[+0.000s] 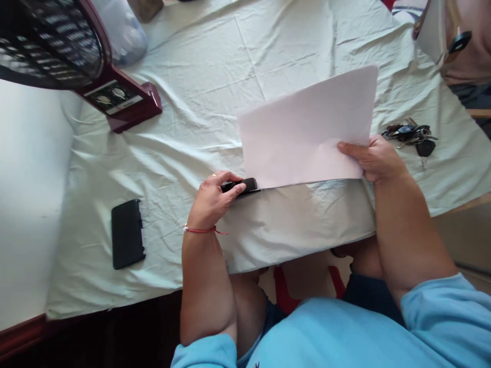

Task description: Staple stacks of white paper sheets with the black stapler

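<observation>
My left hand (217, 197) is closed around a black stapler (249, 184), whose front end meets the lower left corner of a sheaf of white paper (307, 133). Whether the paper lies between the stapler's jaws cannot be made out. At the paper's lower right corner, my right hand (378, 158) grips the edge, thumb on top and fingers hidden beneath. The paper is tilted a little above the cloth, and how many sheets it has does not show.
A light green cloth (184, 148) covers the table. A black phone case (128, 234) lies left, a bunch of keys (414, 134) right. At the upper left stand a dark red fan (134, 105) and a translucent plastic container (123, 36).
</observation>
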Demonstrator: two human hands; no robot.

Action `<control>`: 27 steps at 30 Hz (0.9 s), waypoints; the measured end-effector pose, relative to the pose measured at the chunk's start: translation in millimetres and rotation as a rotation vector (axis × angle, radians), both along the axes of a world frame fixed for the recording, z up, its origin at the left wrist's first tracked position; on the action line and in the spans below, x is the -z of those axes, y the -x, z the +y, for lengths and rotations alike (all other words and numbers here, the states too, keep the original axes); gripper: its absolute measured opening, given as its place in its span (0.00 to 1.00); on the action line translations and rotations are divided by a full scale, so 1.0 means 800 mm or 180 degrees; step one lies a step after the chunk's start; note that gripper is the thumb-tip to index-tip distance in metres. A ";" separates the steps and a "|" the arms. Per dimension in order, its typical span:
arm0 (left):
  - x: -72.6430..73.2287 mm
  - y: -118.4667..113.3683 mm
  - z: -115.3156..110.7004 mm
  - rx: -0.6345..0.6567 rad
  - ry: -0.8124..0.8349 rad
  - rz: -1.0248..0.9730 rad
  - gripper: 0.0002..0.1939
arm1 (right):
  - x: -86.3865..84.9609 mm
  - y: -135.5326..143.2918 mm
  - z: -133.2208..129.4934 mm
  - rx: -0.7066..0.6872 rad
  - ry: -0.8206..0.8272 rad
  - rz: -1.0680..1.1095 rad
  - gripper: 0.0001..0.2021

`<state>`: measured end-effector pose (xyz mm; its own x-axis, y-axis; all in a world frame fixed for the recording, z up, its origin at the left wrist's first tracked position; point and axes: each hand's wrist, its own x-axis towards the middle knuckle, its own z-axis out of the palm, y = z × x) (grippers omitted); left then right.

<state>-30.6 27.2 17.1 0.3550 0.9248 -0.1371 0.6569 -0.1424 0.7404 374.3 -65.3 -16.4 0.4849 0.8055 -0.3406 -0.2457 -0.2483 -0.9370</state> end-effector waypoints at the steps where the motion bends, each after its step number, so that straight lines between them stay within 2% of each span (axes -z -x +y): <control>1: 0.000 0.001 0.000 -0.0019 0.0033 -0.0084 0.17 | 0.002 0.000 0.000 0.0003 -0.0025 -0.0056 0.23; 6: -0.004 0.004 -0.005 0.0017 0.0213 -0.0436 0.17 | 0.011 -0.004 0.006 0.0271 -0.0359 -0.0176 0.28; 9: -0.006 0.003 -0.009 0.0067 0.0198 -0.0443 0.17 | 0.009 -0.001 0.011 0.0469 -0.0629 -0.0055 0.31; 12: 0.001 -0.002 -0.010 -0.0465 0.0147 -0.0722 0.22 | 0.001 0.007 0.012 0.0582 -0.0791 0.0031 0.33; 14: 0.008 -0.006 -0.008 -0.0920 0.0085 -0.1166 0.27 | -0.005 0.014 0.009 0.0573 -0.0824 0.0073 0.32; 16: 0.013 -0.011 -0.005 -0.1144 0.0090 -0.1557 0.31 | -0.009 0.019 0.005 0.0491 -0.0810 0.0099 0.30; 18: 0.014 -0.015 -0.003 -0.1069 0.0167 -0.1675 0.33 | -0.011 0.024 0.001 0.0408 -0.0803 0.0112 0.29; 23: 0.004 -0.018 -0.008 -0.0634 0.0284 -0.1196 0.25 | -0.012 0.029 0.001 0.0358 -0.0853 0.0021 0.26; 27: 0.003 -0.018 -0.011 -0.0633 0.0256 -0.1156 0.36 | -0.012 0.028 0.003 0.0276 -0.0845 -0.0128 0.22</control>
<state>-16.3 18.1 15.0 0.2093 0.9716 -0.1104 0.3601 0.0284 0.9325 351.7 -63.0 -7.2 0.5647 0.8189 -0.1023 -0.2166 0.0274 -0.9759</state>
